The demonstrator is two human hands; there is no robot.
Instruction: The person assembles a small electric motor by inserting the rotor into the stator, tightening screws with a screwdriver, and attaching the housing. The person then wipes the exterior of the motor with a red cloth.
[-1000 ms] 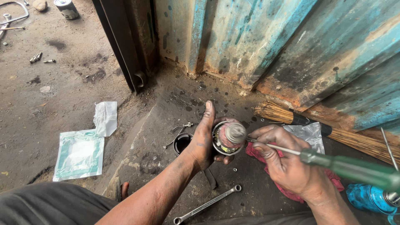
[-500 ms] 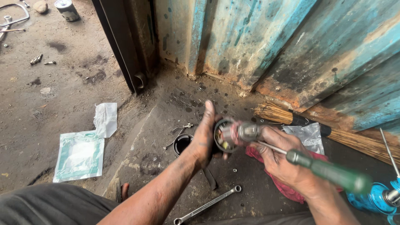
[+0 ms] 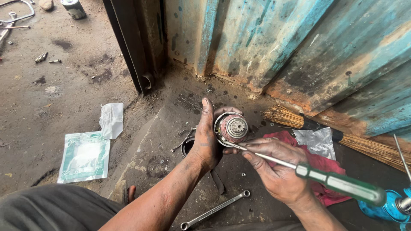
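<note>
Screwdriver [image 3: 299, 167] tip now pries geared part [image 3: 231, 128], left hand [image 3: 206, 143] steadying

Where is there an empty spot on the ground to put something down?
Bare ground lies between the white wrapper and the dark door post. It is crowded near the hands: wrench, red rag and broom all lie there.

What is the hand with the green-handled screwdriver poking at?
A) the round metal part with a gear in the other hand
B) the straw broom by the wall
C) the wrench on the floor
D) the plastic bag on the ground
A: the screwdriver in the right hand has its tip at the rim of the round geared part, which the left hand grips.
</note>
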